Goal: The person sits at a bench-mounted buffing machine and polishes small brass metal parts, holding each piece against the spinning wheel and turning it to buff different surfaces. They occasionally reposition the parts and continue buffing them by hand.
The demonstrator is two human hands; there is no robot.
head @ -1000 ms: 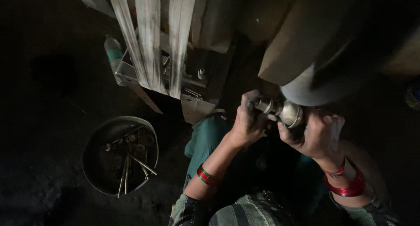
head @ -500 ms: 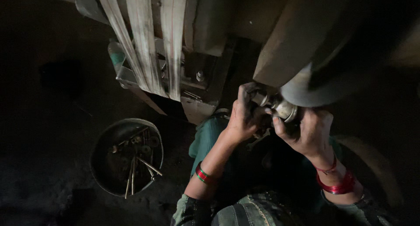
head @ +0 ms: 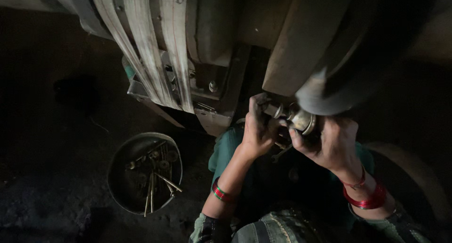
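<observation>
We note both hands raised to a small brass-coloured metal fitting (head: 295, 118), which sits pressed against the lower rim of a large dark wheel (head: 325, 95) on the machine (head: 221, 59) above the person's lap. The left hand (head: 258, 127) is closed around the fitting's narrower stem end, fingers curled tight, thumb side toward the machine frame. The right hand (head: 329, 144) grips the wider, flanged end from below and behind, fingers wrapped over it so that only the shiny rim shows between the two hands; neither hand is spread. The left wrist carries a red and green bangle (head: 220, 192), the right wrist several red bangles (head: 365, 196). To the left of the wheel, pale flat belts (head: 155, 50) run down over the machine's drum. On the dark floor (head: 56, 144), left of the person's knees and well apart from the hands, stands a round metal pan (head: 120, 177) holding loose brass-coloured rods and small fittings (head: 157, 175). The light is poor; we cannot tell the fitting's finer shape.
</observation>
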